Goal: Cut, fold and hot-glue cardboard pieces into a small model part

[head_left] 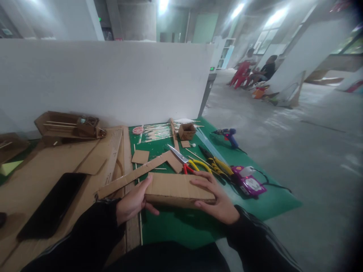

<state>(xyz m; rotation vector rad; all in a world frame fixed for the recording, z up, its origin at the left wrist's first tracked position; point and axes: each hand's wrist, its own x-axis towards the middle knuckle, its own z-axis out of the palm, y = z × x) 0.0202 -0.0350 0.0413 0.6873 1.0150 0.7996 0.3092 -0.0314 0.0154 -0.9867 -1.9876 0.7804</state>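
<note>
A long cardboard box (177,187) is held between my two hands, just above the green tabletop. My left hand (137,200) grips its left end, thumb on the top edge and fingers beneath. On the right end, my right hand (215,196) has its fingers over the top and its thumb along the front side. Right behind the box lie scissors (181,155) with red and yellow handles, and pliers (217,162) with yellow-and-black grips. A cardboard strip (133,175) lies slantwise behind my left hand.
To the right are a purple power strip (249,183) and a blue glue gun (228,136) with cords. Farther back stand a small open cardboard box (187,131) and wooden sticks (159,131). On the left lie a black phone (52,204) and a cardboard model (70,126). Two people sit far off.
</note>
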